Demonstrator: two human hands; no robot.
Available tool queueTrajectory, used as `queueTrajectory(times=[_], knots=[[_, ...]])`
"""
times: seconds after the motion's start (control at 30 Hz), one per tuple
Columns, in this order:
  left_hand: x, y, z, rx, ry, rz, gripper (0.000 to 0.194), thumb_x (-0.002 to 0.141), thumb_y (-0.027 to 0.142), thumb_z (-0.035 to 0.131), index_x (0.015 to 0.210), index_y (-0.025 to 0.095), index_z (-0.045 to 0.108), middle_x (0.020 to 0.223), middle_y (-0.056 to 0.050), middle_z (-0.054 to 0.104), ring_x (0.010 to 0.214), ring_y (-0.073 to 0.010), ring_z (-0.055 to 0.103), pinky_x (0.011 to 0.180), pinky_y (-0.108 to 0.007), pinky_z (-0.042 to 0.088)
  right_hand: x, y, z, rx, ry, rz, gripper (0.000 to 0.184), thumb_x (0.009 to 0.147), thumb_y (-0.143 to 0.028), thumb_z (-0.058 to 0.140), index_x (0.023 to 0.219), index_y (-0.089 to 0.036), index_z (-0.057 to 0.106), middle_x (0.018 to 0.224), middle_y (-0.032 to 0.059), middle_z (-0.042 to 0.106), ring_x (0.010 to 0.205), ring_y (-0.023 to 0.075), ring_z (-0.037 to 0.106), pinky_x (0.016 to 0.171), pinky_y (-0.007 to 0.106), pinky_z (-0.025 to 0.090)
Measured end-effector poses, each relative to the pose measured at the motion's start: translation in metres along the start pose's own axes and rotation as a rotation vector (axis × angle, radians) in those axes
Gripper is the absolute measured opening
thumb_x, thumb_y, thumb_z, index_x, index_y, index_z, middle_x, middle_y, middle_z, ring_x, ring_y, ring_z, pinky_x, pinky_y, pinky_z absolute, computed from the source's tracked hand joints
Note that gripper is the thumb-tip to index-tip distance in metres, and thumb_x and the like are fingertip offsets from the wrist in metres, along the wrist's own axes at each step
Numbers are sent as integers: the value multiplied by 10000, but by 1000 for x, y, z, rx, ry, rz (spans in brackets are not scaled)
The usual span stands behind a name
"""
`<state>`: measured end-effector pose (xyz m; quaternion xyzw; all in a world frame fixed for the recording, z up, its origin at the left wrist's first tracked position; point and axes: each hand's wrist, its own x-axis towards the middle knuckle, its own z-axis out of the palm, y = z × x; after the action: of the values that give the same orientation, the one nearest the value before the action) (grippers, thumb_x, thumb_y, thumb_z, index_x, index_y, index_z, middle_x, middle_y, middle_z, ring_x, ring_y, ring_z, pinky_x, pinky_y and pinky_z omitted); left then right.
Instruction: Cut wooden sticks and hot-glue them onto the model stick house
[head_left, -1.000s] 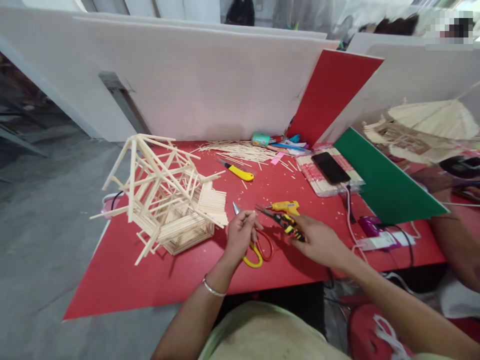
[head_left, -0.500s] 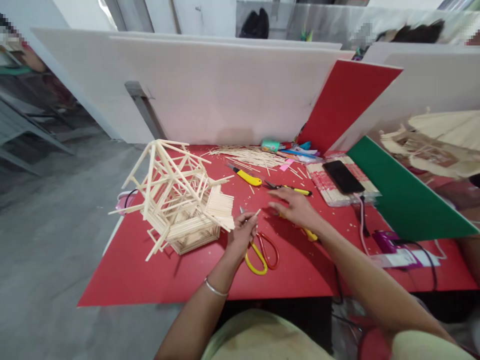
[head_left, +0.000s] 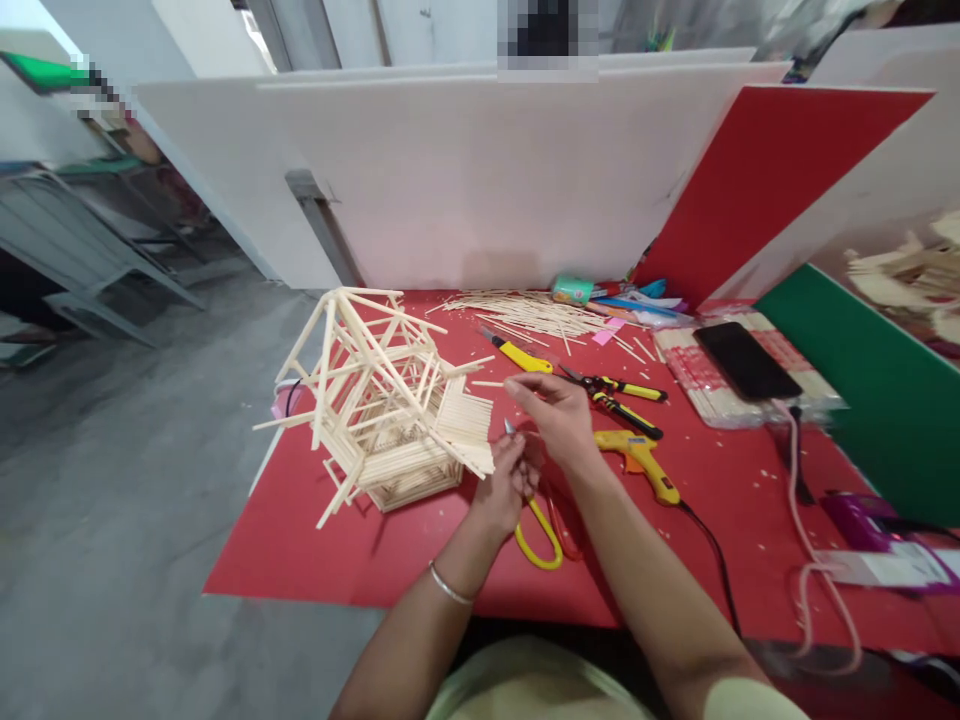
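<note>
A thin wooden stick (head_left: 487,383) points left from the pinched thumb and fingertips of my right hand (head_left: 559,415). Lower down, my left hand (head_left: 506,485) has its fingers curled; whatever they may hold is hidden. Just left of both hands stands a model house frame (head_left: 382,400) of pale sticks, with an open roof frame. Scissors (head_left: 538,540) with yellow and red handles lie beneath and beside my left hand, partly covered. A yellow glue gun (head_left: 637,460) rests to the right of my right wrist.
Black-and-yellow pliers (head_left: 619,395) and a yellow utility knife (head_left: 525,357) lie beyond my hands. Loose sticks (head_left: 525,315) are heaped at the back. A phone (head_left: 746,360) rests on bagged sticks at right. White boards (head_left: 465,180) stand behind the red table surface (head_left: 337,570).
My right hand has moved left from near the glue gun to above my left hand and now pinches a stick. The stick no longer shows in my left hand. The view has shifted right.
</note>
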<state>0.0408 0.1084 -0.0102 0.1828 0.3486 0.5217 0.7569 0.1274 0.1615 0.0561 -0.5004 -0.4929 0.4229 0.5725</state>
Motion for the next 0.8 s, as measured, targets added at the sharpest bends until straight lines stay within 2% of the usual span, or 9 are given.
queueTrajectory(times=[0.1,0.2,0.4,0.6,0.8], knots=[[2,-2,1,-30,16,5,324,752,428,750,832,175,564,575,50,525,406,-56,438,388,-186,240,-2,7,22,75,-20,83,288,728,-462,767,867,-210,762,827,18,731,729,150,618,660,270,478],[2,-1,3,-51,39,2,295,747,392,741,804,184,538,543,66,480,409,-54,414,404,-184,253,-3,14,29,87,-55,122,287,733,-466,759,858,-207,761,806,17,720,696,136,598,618,255,459],[2,-1,2,-67,89,-15,318,712,409,733,801,192,518,541,67,478,413,-59,416,407,-186,252,-2,15,31,111,-130,184,278,726,-458,757,838,-204,748,750,-4,692,640,112,561,599,244,440],[2,1,0,-6,20,-29,286,725,401,698,791,186,522,596,28,560,403,-59,428,384,-199,209,14,4,26,88,-300,274,217,657,-398,794,765,-216,744,733,-25,679,656,97,556,645,241,439],[0,3,-3,-3,38,-66,351,705,423,734,850,189,516,640,21,604,430,-59,460,404,-184,233,29,0,24,75,-395,373,235,618,-385,806,742,-195,746,690,-15,673,626,91,540,584,225,399]])
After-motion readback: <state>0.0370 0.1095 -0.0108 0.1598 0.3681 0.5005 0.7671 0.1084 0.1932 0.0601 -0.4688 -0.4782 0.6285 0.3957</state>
